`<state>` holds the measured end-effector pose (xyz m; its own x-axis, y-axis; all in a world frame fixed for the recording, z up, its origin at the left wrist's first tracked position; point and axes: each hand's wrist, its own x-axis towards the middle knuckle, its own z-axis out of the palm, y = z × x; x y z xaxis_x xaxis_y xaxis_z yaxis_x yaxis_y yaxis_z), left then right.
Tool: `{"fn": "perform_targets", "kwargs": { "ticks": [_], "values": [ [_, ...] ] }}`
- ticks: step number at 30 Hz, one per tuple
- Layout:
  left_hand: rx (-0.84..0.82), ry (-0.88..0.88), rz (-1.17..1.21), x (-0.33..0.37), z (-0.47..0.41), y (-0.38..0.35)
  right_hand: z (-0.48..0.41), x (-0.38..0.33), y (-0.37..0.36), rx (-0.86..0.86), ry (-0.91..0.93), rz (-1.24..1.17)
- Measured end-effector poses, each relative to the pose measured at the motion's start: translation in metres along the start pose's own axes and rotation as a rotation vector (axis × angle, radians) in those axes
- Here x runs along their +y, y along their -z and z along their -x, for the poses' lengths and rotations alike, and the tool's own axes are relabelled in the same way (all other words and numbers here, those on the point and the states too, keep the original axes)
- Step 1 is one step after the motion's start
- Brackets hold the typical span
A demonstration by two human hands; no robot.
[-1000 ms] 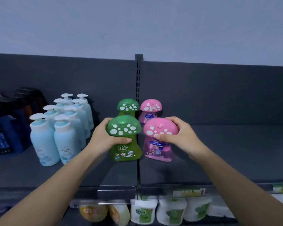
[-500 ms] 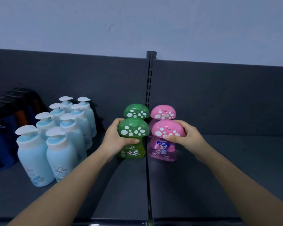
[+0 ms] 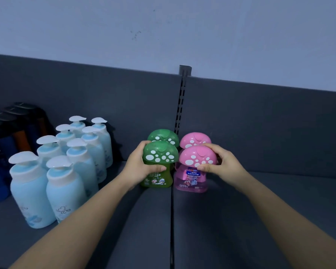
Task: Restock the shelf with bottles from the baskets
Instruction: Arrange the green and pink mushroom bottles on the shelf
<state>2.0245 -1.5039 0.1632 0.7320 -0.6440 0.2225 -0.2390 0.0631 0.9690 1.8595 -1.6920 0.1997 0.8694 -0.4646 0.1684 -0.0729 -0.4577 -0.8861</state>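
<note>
My left hand [image 3: 138, 167] grips a green mushroom-capped bottle [image 3: 159, 164] that stands on the dark grey shelf [image 3: 144, 226]. My right hand [image 3: 221, 166] grips a pink mushroom-capped bottle [image 3: 194, 171] beside it, just right of the shelf seam. Directly behind them stand a second green bottle [image 3: 163, 133] and a second pink bottle [image 3: 194, 138], close to the back panel. No basket is in view.
Several pale blue pump bottles [image 3: 66, 167] stand in rows left of my left arm. Dark bottles [image 3: 6, 136] sit at the far left. A slotted upright [image 3: 182, 105] splits the back panel. Bare shelf stretches to the right.
Both hands pushed the green and pink bottles back until they stand right in front of the rear pair. The view moved closer, and the lower shelf dropped out of sight.
</note>
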Motion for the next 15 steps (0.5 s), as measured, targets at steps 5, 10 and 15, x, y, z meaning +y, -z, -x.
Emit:
{"fn": "perform_targets", "kwargs": {
  "ticks": [5,10,15],
  "values": [
    [-0.035,0.025,0.066,-0.0018,-0.0039,-0.0003,-0.0074,0.0072,0.0023,-0.008,0.020,0.022],
    [-0.062,0.064,0.093,-0.0025,-0.0048,0.0007,-0.0072,0.0095,0.0013,0.010,0.056,0.042],
    [-0.080,0.088,0.096,-0.0019,-0.0038,0.0014,-0.0081,0.0110,0.0011,0.014,0.075,0.033]
  ]
}}
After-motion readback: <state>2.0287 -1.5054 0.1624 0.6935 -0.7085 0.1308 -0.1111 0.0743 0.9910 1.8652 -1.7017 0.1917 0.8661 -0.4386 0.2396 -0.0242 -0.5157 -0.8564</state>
